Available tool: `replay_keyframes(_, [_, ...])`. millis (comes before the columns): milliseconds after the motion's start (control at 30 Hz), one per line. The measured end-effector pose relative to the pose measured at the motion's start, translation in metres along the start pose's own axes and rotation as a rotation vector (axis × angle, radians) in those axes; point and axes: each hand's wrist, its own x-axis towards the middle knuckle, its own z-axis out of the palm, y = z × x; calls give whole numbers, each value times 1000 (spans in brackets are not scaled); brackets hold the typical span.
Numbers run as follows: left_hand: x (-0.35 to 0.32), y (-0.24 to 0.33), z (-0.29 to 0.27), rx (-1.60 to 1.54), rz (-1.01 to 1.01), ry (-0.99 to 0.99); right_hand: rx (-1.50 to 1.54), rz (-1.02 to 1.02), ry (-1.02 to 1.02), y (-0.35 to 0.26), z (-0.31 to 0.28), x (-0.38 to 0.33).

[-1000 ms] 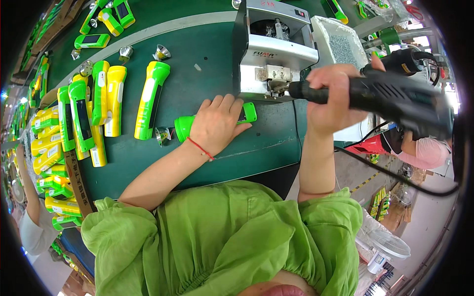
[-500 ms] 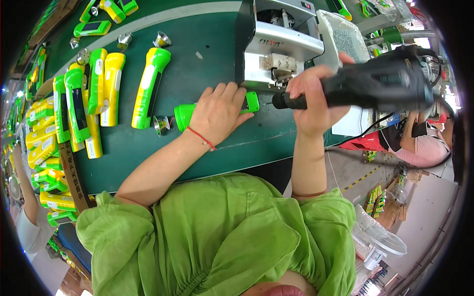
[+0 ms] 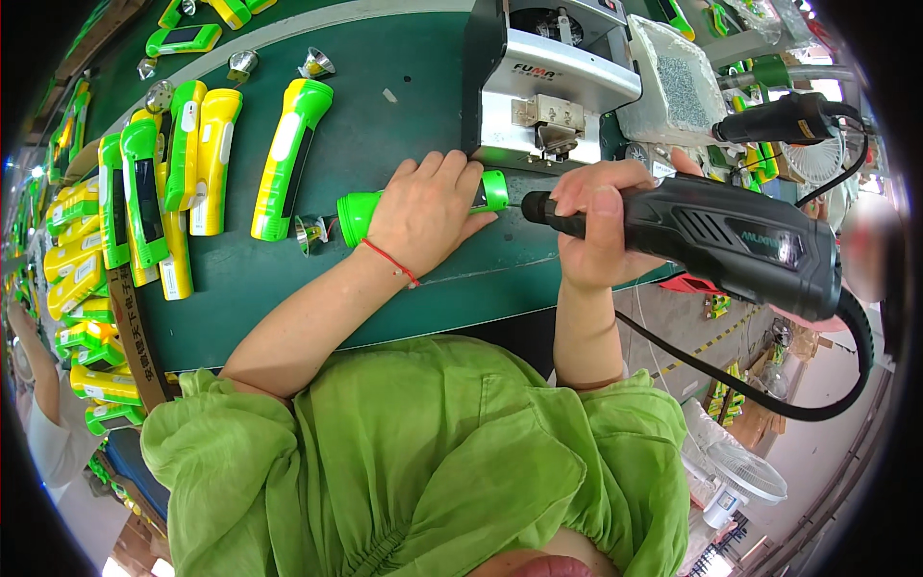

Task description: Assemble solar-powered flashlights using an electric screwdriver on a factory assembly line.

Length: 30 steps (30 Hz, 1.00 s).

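Observation:
My left hand (image 3: 420, 213) is closed over a green flashlight body (image 3: 358, 219), pressing it to the green bench. Its tail end pokes out past my fingers toward the right. At the open head end a shiny reflector cup (image 3: 310, 234) lies on the bench, joined by what looks like a short wire. In my right hand (image 3: 604, 226) is a black electric screwdriver (image 3: 735, 240), held level, fingers wrapped round its front. Its thin bit points left and meets, or nearly meets, the tail end; contact is not plain.
A silver-and-black machine (image 3: 553, 91) stands just beyond my hands, beside a white foam box (image 3: 678, 87) of small metal parts. Yellow-and-green flashlights (image 3: 288, 159) lie to the left, with loose reflectors (image 3: 242, 65) behind. A second black screwdriver (image 3: 779, 120) sits at far right. The black cord (image 3: 750, 385) loops rightward.
The screwdriver's rear has swung down toward me, and its cord now hangs in a loop. The second screwdriver has come into sight behind it. My left hand stays on the flashlight body.

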Motion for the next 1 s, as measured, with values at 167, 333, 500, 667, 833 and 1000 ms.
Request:
replay_keyframes(167, [1,0,-1,-1,-2,-16,-49,36,-17,4,-1,-3])
replay_keyframes(333, [1,0,-2,-10,-1,-14,-59,40,-10,5,-2,-3])
replay_keyframes(500, [0,-2,0,-35,3,-12,-49,-12,32,-8,2,5])
replay_keyframes(667, [-1,0,1,-8,17,-8,-90,-193,116,-13,-2,35])
replay_keyframes(833, [-4,6,1,10,19,35,-131,-221,36,1,-2,63])
replay_keyframes(1000, [-1,4,1,2,24,31,-170,-117,-95,8,-2,70])
